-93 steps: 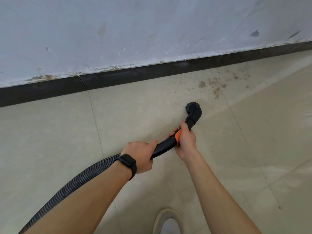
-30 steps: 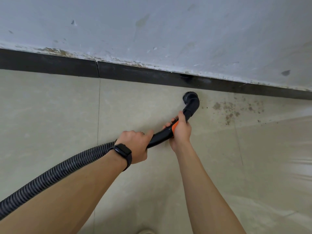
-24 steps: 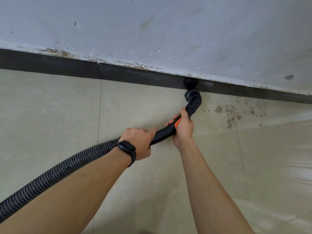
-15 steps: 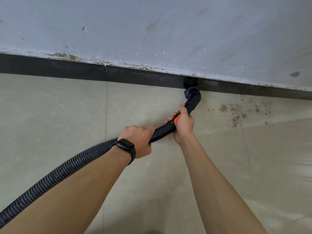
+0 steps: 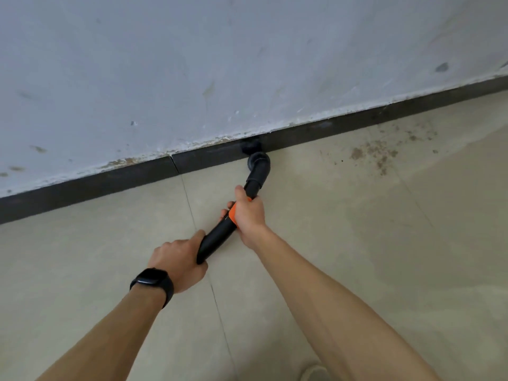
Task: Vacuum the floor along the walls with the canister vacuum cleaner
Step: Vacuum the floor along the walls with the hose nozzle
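Note:
The vacuum's black tube (image 5: 218, 237) runs up from the centre and ends in a bent black nozzle (image 5: 258, 167) whose tip touches the dark skirting board (image 5: 110, 182) under the pale wall (image 5: 247, 64). My right hand (image 5: 248, 215) grips the tube at its orange band (image 5: 233, 213), just behind the nozzle. My left hand (image 5: 178, 261), with a black watch on its wrist, holds the tube's rear end. The ribbed hose and the canister are hidden behind my left arm or out of frame.
Brown dirt specks (image 5: 382, 152) lie on the beige tiled floor (image 5: 343, 229) to the right of the nozzle, close to the skirting. The toe of a light shoe (image 5: 314, 373) shows at the bottom edge.
The nozzle has gone from the open floor forward to the skirting board and now touches it. Both hands keep their grip. My view has tilted, and the hose has dropped out of sight.

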Demonstrator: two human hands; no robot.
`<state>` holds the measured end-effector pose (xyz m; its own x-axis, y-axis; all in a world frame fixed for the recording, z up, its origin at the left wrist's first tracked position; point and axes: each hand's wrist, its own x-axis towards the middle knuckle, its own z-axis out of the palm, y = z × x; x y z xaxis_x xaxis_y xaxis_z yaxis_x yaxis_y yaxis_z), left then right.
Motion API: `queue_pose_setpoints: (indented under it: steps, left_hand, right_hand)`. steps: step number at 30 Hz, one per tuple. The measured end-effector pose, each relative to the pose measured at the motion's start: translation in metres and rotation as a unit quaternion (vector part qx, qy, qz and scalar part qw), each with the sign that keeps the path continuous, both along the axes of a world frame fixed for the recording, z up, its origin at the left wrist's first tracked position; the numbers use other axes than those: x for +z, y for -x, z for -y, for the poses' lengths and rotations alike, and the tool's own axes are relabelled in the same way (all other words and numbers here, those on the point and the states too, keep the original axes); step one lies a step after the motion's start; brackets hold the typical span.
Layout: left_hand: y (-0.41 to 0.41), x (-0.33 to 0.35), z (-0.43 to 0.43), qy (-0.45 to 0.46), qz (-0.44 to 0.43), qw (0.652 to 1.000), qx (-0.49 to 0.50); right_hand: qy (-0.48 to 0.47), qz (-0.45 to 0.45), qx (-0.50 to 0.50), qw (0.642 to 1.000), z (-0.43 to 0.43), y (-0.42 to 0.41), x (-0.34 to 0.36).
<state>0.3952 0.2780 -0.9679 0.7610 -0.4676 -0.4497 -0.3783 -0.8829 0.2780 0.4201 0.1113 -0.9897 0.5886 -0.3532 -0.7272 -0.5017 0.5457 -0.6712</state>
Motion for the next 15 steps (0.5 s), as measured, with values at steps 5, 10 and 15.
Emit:
queue_pose_setpoints:
  steps: [5, 10, 15]
  left_hand:
    - [0.019, 0.009, 0.010, -0.004, -0.031, 0.998, -0.049]
    - [0.048, 0.012, 0.039, -0.012, -0.058, 0.988, -0.140]
    - [0.079, 0.006, 0.072, -0.013, -0.045, 0.981, -0.189]
  right_hand:
    - [0.024, -0.031, -0.065, 0.997, 0.009, 0.039, 0.004]
    - [0.019, -0.033, -0.163, 0.986, 0.036, 0.097, 0.003]
    - [0.017, -0.027, -0.205, 0.978, 0.066, 0.133, 0.009]
